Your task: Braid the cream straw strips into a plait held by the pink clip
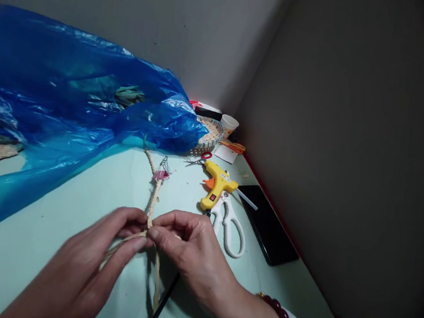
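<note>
A pale straw-coloured braid (153, 198) runs up the table from between my two hands. My left hand (109, 249) is closed, thumb and fingers pinching the braid's lower end and a loose strand that trails to the left. My right hand (191, 252) pinches the same end from the other side, its thumb meeting the left fingertips. Another loose strand (156, 278) hangs down below the fingers. Farther up, a metal clip with a pink part (161, 174) sits on the braid. The palms hide some of the strands.
A blue plastic bag (73, 80) spreads over the left and back. To the right lie a yellow glue gun (215, 179), white-handled scissors (233, 226), small red-handled scissors (207, 155) and a black phone-like slab (270, 229). Behind are a woven basket (212, 131), a paper cup (229, 123) and walls.
</note>
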`<action>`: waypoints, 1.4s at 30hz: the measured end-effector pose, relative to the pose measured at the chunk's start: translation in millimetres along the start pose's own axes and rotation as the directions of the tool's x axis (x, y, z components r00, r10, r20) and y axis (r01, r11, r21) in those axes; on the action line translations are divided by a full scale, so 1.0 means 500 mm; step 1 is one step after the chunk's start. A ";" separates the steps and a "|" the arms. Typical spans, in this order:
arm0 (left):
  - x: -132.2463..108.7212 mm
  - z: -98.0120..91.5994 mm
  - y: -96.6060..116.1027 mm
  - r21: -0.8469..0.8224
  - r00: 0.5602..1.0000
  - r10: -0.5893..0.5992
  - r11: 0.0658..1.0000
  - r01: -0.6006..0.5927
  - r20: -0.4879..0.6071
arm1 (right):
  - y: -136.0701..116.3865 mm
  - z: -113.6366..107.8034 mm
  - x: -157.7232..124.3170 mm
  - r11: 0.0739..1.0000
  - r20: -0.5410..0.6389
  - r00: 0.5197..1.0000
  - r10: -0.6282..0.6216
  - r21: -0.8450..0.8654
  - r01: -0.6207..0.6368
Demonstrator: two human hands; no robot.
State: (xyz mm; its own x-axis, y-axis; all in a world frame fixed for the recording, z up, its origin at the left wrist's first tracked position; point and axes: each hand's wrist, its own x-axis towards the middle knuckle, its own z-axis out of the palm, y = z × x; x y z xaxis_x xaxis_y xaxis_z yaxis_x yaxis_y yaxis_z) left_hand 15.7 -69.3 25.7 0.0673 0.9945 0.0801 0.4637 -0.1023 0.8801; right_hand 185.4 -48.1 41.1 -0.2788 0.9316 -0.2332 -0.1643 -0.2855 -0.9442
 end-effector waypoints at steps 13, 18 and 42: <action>0.007 0.019 -0.002 -0.412 0.804 -0.484 0.691 0.593 0.345 | 0.018 -0.015 -0.023 0.934 0.020 0.994 -0.103 -0.341 0.104; 0.007 0.018 -0.003 -0.466 0.820 -0.466 0.674 0.573 0.332 | 0.018 -0.016 -0.018 0.948 0.002 0.995 -0.099 -0.303 0.095; 0.023 0.018 -0.007 -0.397 0.856 -0.460 0.758 0.517 0.236 | 0.009 -0.018 -0.017 0.925 0.008 0.999 -0.038 -0.377 0.038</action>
State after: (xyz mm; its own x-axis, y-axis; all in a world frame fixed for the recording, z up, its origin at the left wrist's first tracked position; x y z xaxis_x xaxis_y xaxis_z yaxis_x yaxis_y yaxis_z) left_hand 22.5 -57.6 19.2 0.0529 0.8930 -0.4469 0.0355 0.4455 0.8946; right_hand 195.4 -55.2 36.7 -0.2798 0.9400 -0.1952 0.1939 -0.1438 -0.9704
